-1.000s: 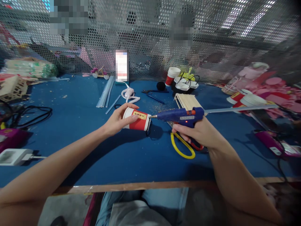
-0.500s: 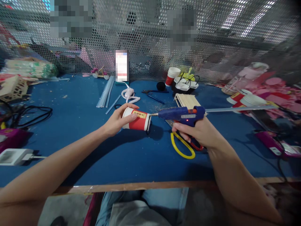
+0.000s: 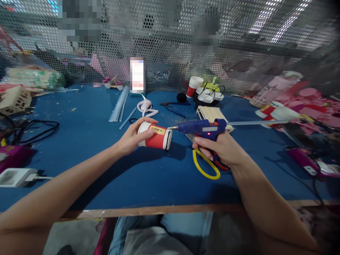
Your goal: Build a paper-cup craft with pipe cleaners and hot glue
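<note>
Lying sideways in the air, a red and white paper cup [image 3: 156,137] is held by my left hand [image 3: 134,136], fingers above and thumb across its side. A black strip [image 3: 168,139] runs along the cup's right end. My right hand [image 3: 216,143] is wrapped round the grip of a blue hot glue gun [image 3: 198,128] with a small red light lit. Its metal nozzle points left, at the upper edge of the cup's right end. From the gun's back sticks a long clear glue stick [image 3: 255,123]. Under my right hand lie scissors with a yellow handle loop [image 3: 205,165].
Behind the hands lie pliers [image 3: 175,106], a white ribbon [image 3: 145,106], clear glue sticks [image 3: 119,104] and a stack of wooden sticks [image 3: 212,112]. Stacked paper cups [image 3: 195,86] stand at the perforated metal screen. A white charger [image 3: 17,176] is at left, pink pieces [image 3: 305,102] at right.
The glue gun has shifted slightly left with my right hand. The cup has turned a little, and the black strip now lies closer along its end, its loose loop no longer showing.
</note>
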Motion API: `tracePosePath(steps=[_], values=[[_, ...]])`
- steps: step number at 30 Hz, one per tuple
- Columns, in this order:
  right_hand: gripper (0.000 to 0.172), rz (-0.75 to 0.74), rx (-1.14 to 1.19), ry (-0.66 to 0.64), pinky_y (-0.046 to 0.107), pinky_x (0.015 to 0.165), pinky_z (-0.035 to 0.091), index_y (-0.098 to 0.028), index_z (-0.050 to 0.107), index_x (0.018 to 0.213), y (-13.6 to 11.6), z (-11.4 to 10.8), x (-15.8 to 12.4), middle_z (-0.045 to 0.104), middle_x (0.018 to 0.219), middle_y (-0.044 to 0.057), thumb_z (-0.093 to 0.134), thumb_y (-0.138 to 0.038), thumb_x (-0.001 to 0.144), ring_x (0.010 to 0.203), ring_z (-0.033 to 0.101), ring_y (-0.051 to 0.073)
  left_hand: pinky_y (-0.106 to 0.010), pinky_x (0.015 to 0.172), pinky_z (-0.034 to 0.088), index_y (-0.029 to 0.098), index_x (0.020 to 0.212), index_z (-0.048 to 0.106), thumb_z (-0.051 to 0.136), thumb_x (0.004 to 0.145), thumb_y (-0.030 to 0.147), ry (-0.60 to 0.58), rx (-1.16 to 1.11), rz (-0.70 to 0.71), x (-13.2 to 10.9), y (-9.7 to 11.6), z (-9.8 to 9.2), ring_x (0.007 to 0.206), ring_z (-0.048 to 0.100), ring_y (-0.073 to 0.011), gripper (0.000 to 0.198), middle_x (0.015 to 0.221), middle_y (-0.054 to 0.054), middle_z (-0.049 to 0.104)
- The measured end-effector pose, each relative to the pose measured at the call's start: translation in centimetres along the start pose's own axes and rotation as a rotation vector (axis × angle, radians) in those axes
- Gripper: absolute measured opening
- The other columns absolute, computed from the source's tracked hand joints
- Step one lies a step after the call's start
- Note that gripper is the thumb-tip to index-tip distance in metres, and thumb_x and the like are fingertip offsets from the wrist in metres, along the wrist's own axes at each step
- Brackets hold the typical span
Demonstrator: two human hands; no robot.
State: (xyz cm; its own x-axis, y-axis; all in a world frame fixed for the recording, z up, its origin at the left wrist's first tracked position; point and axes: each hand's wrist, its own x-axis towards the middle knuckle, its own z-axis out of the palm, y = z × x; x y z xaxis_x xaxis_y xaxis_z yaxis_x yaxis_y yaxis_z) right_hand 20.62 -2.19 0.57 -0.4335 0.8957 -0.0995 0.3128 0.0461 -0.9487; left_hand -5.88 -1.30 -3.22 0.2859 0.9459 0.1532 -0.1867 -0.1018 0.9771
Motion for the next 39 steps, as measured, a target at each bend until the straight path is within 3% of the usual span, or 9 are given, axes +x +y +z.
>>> tracePosePath(steps=[7,20,23,29,39], values=[[0.024,-0.011,0.148,-0.045,0.018,0.033,0.027,-0.014,0.06,0.072,0.16,0.18,-0.19,0.043,0.037,-0.006,0.054,-0.035,0.081,0.031,0.036,0.004,-0.018,0.054,0.045,0.019,0.1,0.054,0.066,0.069,0.035,0.039,-0.007,0.043,-0.06,-0.05,-0.02,0.068,0.055,-0.0094,0.037,0.09,-0.004,0.057],[0.024,-0.005,0.207,-0.059,0.018,0.034,0.026,-0.013,0.06,0.072,0.3,0.3,0.09,0.042,0.037,-0.006,0.054,-0.034,0.081,0.031,0.036,0.004,-0.018,0.058,0.046,0.019,0.101,0.052,0.066,0.069,0.036,0.048,0.027,0.097,-0.22,-0.33,-0.03,0.071,0.055,-0.0101,0.039,0.092,-0.004,0.056],[0.024,0.008,0.192,-0.079,0.018,0.033,0.025,-0.013,0.06,0.071,0.34,0.3,0.07,0.042,0.037,-0.006,0.054,-0.034,0.081,0.03,0.036,0.004,-0.019,0.058,0.046,0.02,0.102,0.052,0.065,0.069,0.035,0.049,0.037,0.097,-0.21,-0.39,-0.08,0.072,0.055,-0.0105,0.038,0.092,-0.003,0.056],[0.025,0.013,0.111,0.023,0.019,0.034,0.027,-0.014,0.059,0.071,-0.2,0.16,0.09,0.043,0.038,-0.005,0.055,-0.037,0.08,0.033,0.038,0.005,-0.02,0.06,0.047,0.021,0.102,0.052,0.066,0.068,0.033,0.058,0.055,0.124,-0.17,-0.38,-0.1,0.072,0.055,-0.0104,0.038,0.092,-0.002,0.057],[0.028,0.007,0.05,-0.029,0.02,0.035,0.03,-0.014,0.06,0.07,-0.07,0.24,-0.06,0.043,0.039,-0.005,0.055,-0.04,0.079,0.033,0.038,0.006,-0.02,0.057,0.045,0.019,0.098,0.052,0.069,0.066,0.032,0.113,0.211,0.231,-0.27,0.3,0.47,0.067,0.054,-0.0098,0.039,0.085,-0.002,0.058]])
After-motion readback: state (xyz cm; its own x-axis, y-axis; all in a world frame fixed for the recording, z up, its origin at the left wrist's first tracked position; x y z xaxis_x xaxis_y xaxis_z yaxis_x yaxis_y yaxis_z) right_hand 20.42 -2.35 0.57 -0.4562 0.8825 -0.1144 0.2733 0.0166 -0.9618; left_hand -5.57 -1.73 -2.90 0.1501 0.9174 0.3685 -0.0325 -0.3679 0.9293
